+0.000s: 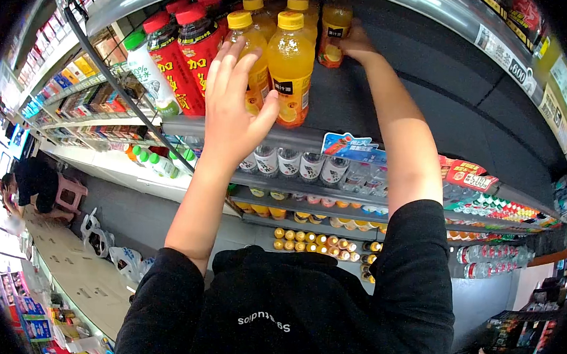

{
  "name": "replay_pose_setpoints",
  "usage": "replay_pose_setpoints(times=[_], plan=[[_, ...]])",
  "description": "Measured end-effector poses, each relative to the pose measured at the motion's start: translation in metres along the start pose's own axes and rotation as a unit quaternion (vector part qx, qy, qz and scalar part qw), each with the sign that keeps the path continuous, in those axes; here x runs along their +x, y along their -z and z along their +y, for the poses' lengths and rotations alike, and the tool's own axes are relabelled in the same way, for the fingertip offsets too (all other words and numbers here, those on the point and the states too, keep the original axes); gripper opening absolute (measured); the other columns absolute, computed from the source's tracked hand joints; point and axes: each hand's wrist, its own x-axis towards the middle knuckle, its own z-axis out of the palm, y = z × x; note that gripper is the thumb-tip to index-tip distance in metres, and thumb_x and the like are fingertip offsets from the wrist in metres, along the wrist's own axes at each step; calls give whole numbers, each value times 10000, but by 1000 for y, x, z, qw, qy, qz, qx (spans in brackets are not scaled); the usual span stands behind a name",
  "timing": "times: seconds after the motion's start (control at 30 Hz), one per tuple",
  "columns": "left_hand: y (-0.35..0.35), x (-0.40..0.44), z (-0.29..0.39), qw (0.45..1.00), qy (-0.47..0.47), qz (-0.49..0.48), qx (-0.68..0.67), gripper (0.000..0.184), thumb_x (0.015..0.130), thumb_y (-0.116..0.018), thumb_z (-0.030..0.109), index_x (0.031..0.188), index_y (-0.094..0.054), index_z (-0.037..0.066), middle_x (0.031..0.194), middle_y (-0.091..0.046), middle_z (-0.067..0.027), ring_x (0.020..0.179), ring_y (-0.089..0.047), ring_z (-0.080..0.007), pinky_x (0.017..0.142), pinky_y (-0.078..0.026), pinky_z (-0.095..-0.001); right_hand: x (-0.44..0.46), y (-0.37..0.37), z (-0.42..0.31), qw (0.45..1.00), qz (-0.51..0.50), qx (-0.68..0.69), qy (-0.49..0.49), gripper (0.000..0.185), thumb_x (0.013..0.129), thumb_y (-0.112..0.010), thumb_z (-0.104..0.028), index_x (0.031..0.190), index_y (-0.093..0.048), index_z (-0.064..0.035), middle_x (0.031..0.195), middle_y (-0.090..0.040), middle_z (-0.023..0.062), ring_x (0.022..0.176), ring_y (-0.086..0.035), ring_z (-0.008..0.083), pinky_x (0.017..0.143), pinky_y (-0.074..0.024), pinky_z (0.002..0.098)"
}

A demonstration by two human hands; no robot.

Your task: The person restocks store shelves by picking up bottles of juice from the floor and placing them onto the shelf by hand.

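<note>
My right hand (358, 44) is wrapped round the right side of an orange juice bottle (335, 32) with a yellow cap, toward the back of the dark shelf (394, 99); its fingertips are partly hidden. My left hand (239, 101) is raised with fingers spread, in front of another juice bottle (258, 50). Beside its thumb stands a front juice bottle (290, 65), upright at the shelf edge. I cannot tell whether the left fingers touch the bottles. More yellow-capped bottles (297, 4) stand in rows behind.
Left of the juice are red-capped bottles (191, 36) and a green-capped white bottle (148, 69). Water bottles (289, 163) line the shelf below. A price rail (502, 54) crosses above. A person in black (35, 183) is by a pink stool (70, 194) at left.
</note>
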Motion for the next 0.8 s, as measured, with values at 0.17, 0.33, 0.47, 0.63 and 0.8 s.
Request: replay_pose_setpoints(times=[0.17,0.33,0.47,0.63,0.8], plan=[[-3,-3,-2,1000,3,7,4,496,707,-635,125,1172,-494,30,1315,-448,-171,1252,-382,-342,1035,-275,-431,1,-6,5,999,35,-18,0,649,690,-763,-175,1218,-432,8,1139,-582,163,1086,-551,260,933,-429,353],[-4,-3,-2,1000,5,12,6,489,705,-634,124,1166,-497,32,1322,-444,-167,1263,-372,-342,1036,-277,-431,-1,-2,-8,999,25,-34,3,594,674,-770,-150,1171,-486,6,1086,-610,160,1014,-593,258,875,-470,342],[-4,-3,-3,1000,6,14,-4,483,704,-634,124,1159,-499,33,1323,-444,-165,1264,-371,-346,1038,-277,-432,14,-7,19,1000,-2,-2,-24,580,676,-770,-167,1195,-523,-91,1159,-603,107,1079,-571,259,931,-453,368],[-5,-3,-3,1000,8,14,-4,480,700,-636,116,1153,-500,33,1323,-444,-165,1262,-372,-350,1036,-281,-434,11,-4,11,999,1,-29,18,529,687,-755,-163,1168,-550,-80,1154,-608,104,1072,-577,253,925,-458,368],[-4,-4,-4,1000,4,13,-5,485,700,-636,113,1156,-497,26,1319,-446,-171,1261,-372,-350,1033,-284,-435,19,-7,24,999,-3,-5,41,519,675,-751,-137,1152,-561,-63,1128,-621,108,1053,-588,258,929,-454,370]])
